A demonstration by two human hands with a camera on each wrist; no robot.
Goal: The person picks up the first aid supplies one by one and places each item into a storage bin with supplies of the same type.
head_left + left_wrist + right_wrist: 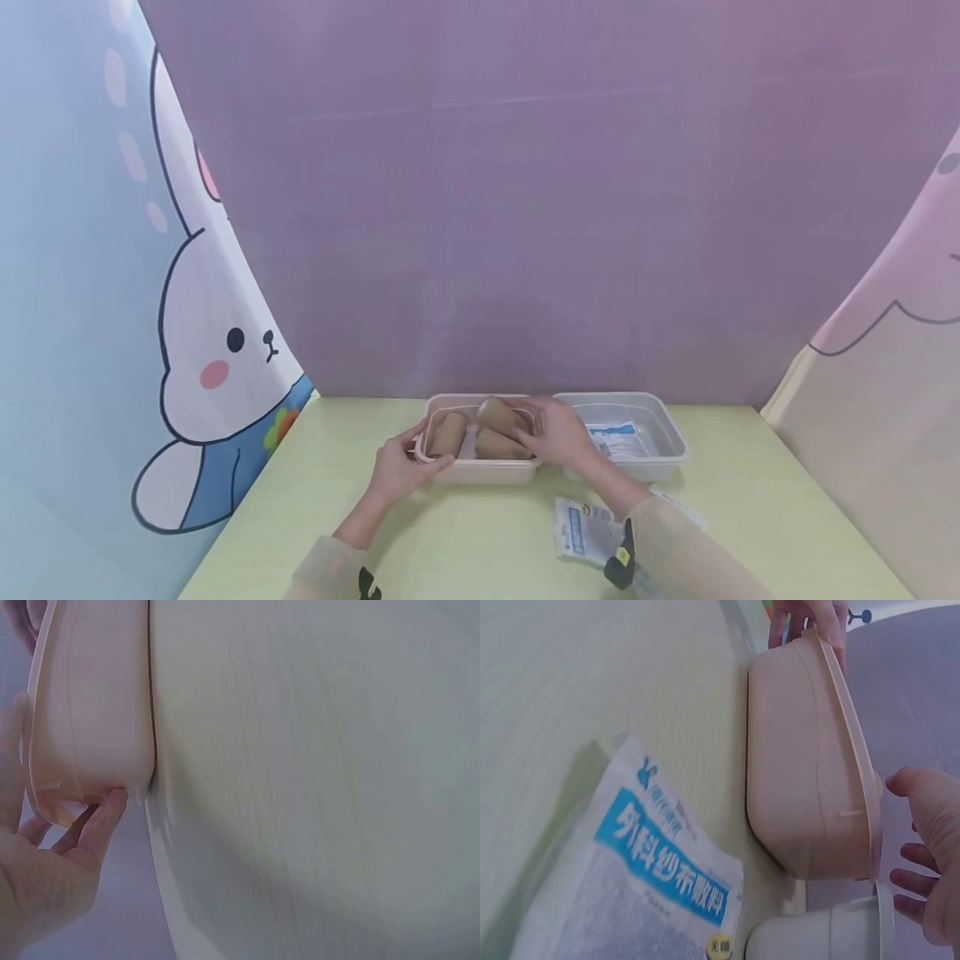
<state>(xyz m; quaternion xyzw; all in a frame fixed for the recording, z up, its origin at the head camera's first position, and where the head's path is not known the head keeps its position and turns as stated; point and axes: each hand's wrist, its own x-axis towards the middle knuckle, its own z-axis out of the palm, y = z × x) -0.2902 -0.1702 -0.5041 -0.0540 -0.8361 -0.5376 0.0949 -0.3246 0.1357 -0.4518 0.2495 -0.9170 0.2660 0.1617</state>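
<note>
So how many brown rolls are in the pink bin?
3 brown rolls visible in the pink bin: one left, one right rear, one right front. The right hand covers part of that side; more may be hidden.

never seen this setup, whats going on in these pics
No machine here: just a person working bare-handed. The wide picture comes from a head camera looking forward and down; the others from one on each wrist. On the table stand a peach plastic bin with tan rolls and a whitish plastic bin with blue-marked packaging; a surgical gauze packet lies nearer. The left hand grips the peach bin's end; the right hand is at the rolls, its grip unclear.
</note>
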